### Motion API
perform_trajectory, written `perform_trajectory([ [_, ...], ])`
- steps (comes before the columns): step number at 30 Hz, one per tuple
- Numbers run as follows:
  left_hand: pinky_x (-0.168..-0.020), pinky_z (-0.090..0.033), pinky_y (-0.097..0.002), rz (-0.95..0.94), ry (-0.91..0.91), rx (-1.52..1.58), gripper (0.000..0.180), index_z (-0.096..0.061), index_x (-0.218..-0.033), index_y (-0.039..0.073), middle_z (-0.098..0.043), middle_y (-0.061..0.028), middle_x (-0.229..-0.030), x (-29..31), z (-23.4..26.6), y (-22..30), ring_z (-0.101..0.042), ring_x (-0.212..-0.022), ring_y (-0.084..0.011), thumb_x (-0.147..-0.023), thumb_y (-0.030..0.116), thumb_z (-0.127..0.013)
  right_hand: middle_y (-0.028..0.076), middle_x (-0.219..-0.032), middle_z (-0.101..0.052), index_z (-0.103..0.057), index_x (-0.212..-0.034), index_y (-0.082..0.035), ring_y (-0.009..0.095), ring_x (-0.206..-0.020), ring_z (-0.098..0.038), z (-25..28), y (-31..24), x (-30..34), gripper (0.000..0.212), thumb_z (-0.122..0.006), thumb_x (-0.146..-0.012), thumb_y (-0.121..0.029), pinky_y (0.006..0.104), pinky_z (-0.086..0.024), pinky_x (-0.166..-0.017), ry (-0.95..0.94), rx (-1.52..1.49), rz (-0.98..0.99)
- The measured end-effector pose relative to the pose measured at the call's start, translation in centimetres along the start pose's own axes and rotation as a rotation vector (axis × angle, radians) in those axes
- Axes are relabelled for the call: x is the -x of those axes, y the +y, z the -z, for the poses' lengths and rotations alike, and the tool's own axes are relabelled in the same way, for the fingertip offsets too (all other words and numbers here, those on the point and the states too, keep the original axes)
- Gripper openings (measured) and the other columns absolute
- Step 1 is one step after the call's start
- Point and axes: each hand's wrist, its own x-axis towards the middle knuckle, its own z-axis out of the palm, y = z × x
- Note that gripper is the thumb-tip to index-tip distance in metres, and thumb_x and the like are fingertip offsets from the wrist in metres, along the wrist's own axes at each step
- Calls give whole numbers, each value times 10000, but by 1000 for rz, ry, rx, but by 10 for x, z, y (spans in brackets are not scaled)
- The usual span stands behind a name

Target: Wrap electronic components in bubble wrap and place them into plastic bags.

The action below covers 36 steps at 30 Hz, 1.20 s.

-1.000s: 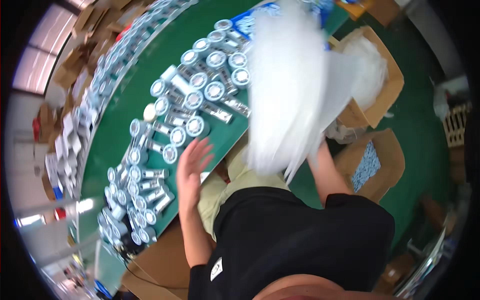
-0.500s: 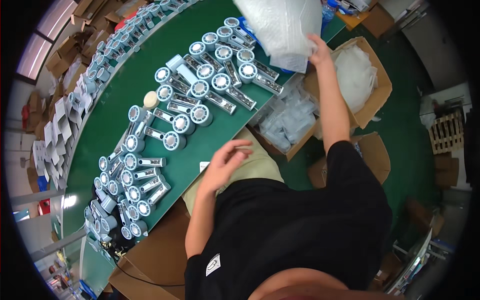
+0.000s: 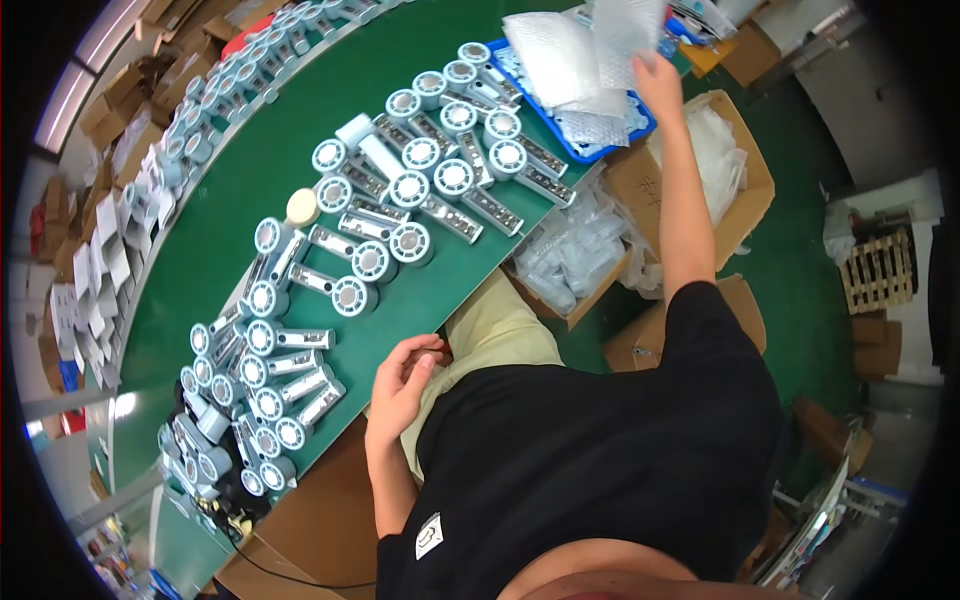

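Observation:
At the top right, my right hand (image 3: 660,88) is closed on the edge of a translucent bubble wrap bag (image 3: 626,40). More bubble wrap bags (image 3: 552,62) lie beneath it across a blue tray (image 3: 580,154), hiding much of the small light blue parts inside. My left hand (image 3: 400,388) is near my lap by the table's front edge, thumb apart from loosely bent fingers, with nothing seen in it. Many light blue devices (image 3: 455,175) with round heads and open-faced handles lie in rows on the green table (image 3: 430,300) between my hands.
A round cream-coloured piece (image 3: 302,207) lies among the devices. Beside the table on the right stand a carton of clear plastic pieces (image 3: 570,255) and a carton (image 3: 745,215) with white bags. A dark cable (image 3: 290,577) hangs near the left end. More devices line the far edge.
The bubble wrap has come down and spread over the blue tray, now largely visible. My right hand has shifted slightly up and right, still gripping bubble wrap. My left hand has dropped toward my lap.

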Motion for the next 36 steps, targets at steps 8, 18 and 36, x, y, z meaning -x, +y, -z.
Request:
perform_trajectory([
  [8, -889, -483, -270, -170, 254, 254, 267, -616, -1207, -28, -665, -121, -1137, 31, 19, -2, -619, -975, -173, -951, 41, -584, 61, -803, -713, -731, -929, 8, 108, -659, -603, 52, -235, 241, 128, -697, -807, 20, 222, -484, -625, -1048, -1223, 111],
  [18, -806, -514, -252, -190, 609, 137, 305, -595, -1225, -46, -674, -127, -1141, 84, 69, -57, -634, -920, -153, -927, 20, -605, 22, -813, -693, -697, -953, 19, 88, -673, -553, 8, -301, 343, 111, -701, -846, -14, 206, -451, -632, -1427, -1275, 169],
  [36, -755, -519, -215, -181, 588, 211, 370, -572, -1264, -63, -682, -119, -1041, 102, 152, -1, -635, -850, -135, -896, -57, -613, 1, -801, -626, -654, -968, -18, 66, -680, -498, -5, -296, 314, 78, -637, -903, -56, 208, -417, -619, -1396, -1258, 7],
])
